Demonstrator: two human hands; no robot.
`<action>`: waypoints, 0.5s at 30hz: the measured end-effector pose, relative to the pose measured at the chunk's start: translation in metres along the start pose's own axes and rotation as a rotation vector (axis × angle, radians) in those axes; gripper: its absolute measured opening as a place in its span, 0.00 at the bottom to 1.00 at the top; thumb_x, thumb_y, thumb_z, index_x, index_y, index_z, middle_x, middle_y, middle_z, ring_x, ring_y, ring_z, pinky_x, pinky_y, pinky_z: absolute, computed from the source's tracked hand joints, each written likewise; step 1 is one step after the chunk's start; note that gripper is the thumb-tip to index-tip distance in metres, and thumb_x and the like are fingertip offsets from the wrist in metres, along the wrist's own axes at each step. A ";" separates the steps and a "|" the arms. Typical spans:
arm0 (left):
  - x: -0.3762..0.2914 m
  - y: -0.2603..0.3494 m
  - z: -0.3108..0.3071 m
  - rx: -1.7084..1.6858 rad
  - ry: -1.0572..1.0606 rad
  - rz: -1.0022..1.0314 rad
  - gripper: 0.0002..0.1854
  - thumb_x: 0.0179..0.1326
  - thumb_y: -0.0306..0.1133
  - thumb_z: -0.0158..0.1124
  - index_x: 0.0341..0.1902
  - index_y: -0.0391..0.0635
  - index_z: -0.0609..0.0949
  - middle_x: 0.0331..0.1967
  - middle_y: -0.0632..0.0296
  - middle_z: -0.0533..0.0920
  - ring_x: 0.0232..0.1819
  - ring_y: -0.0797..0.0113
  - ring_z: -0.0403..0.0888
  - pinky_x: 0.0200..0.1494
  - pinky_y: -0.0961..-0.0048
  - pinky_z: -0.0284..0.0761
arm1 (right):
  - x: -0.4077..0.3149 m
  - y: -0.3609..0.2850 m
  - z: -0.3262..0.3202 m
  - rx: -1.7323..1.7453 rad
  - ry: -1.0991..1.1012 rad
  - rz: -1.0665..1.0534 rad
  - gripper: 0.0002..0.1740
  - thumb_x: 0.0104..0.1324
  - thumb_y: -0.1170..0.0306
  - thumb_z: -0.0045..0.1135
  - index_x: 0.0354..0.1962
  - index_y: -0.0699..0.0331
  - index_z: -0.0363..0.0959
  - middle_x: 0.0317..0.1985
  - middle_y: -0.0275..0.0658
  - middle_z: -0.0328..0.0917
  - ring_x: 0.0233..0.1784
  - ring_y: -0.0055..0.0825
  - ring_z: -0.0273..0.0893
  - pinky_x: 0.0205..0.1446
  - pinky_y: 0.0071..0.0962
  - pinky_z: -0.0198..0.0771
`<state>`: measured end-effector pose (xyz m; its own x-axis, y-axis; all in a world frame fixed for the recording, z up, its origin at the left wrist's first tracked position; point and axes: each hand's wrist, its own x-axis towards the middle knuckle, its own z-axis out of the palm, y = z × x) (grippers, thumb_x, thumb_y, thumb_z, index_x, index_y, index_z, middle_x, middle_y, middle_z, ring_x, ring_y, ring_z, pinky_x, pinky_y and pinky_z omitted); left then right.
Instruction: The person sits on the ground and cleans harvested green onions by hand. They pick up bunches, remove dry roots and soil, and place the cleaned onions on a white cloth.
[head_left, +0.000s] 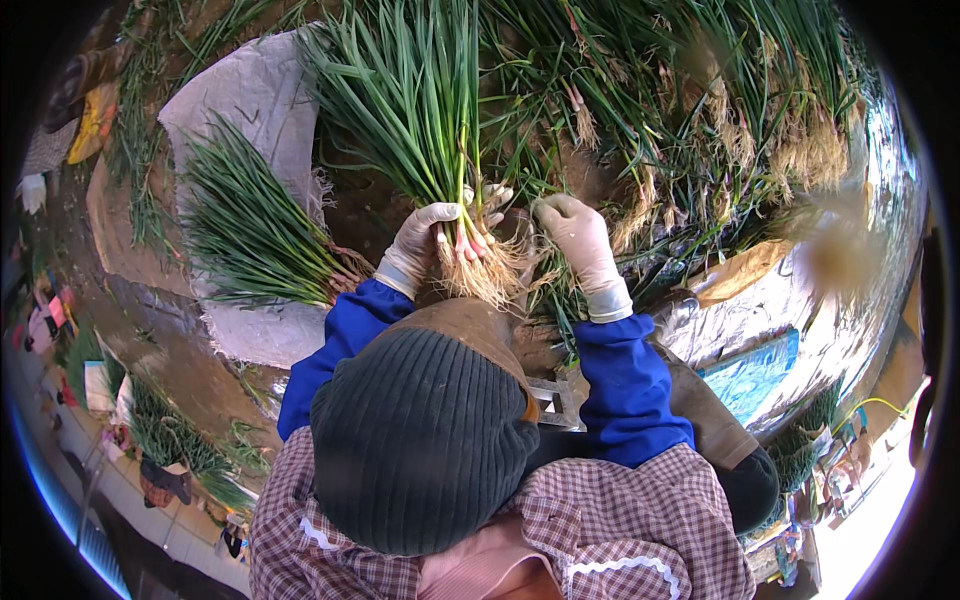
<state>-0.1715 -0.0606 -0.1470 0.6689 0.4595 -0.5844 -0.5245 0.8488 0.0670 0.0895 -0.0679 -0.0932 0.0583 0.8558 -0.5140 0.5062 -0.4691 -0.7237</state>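
Observation:
My left hand (412, 244), in a pale glove, grips a bunch of what look like green garlic plants (427, 112) just above their pinkish bulbs. The long leaves fan away from me, and the tangled roots hang towards my knee. To the right of these roots is my right hand (581, 236), also gloved and apart from the bunch. Its fingers are curled with thumb and forefinger close together; whether anything small is between them is hidden. Left of my left hand, a second bundle of the plants (259, 225) lies on a white woven sheet (244, 90), roots towards me.
A large heap of loose plants (750, 97) covers the ground ahead and right. Plastic sheeting (772, 307) with a blue patch (754, 371) lies at right. My covered knee (427, 420) rises below my hands. More green bundles (169, 427) and people are at far left.

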 end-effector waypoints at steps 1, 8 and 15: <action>-0.005 0.002 0.001 0.029 -0.001 -0.045 0.21 0.55 0.37 0.62 0.48 0.35 0.77 0.47 0.37 0.80 0.48 0.43 0.82 0.54 0.47 0.80 | 0.002 -0.021 -0.002 0.198 -0.189 0.176 0.19 0.64 0.56 0.59 0.39 0.64 0.82 0.29 0.40 0.82 0.29 0.33 0.79 0.36 0.33 0.74; -0.012 0.001 0.043 -0.005 0.031 0.105 0.25 0.52 0.41 0.61 0.43 0.26 0.79 0.35 0.40 0.82 0.37 0.50 0.79 0.49 0.56 0.80 | 0.000 -0.020 0.042 0.997 -0.076 0.476 0.09 0.66 0.65 0.59 0.30 0.60 0.78 0.19 0.24 0.70 0.17 0.12 0.60 0.21 0.15 0.56; -0.019 0.000 0.047 -0.116 -0.065 0.151 0.19 0.52 0.35 0.63 0.49 0.44 0.78 0.59 0.44 0.76 0.63 0.45 0.73 0.63 0.47 0.66 | 0.000 -0.010 -0.012 0.974 0.008 0.231 0.11 0.66 0.64 0.60 0.38 0.64 0.78 0.24 0.29 0.71 0.25 0.13 0.68 0.30 0.15 0.65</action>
<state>-0.1593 -0.0569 -0.0975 0.6087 0.5979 -0.5215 -0.6757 0.7351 0.0542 0.0951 -0.0602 -0.0804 0.0736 0.7211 -0.6889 -0.4433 -0.5951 -0.6703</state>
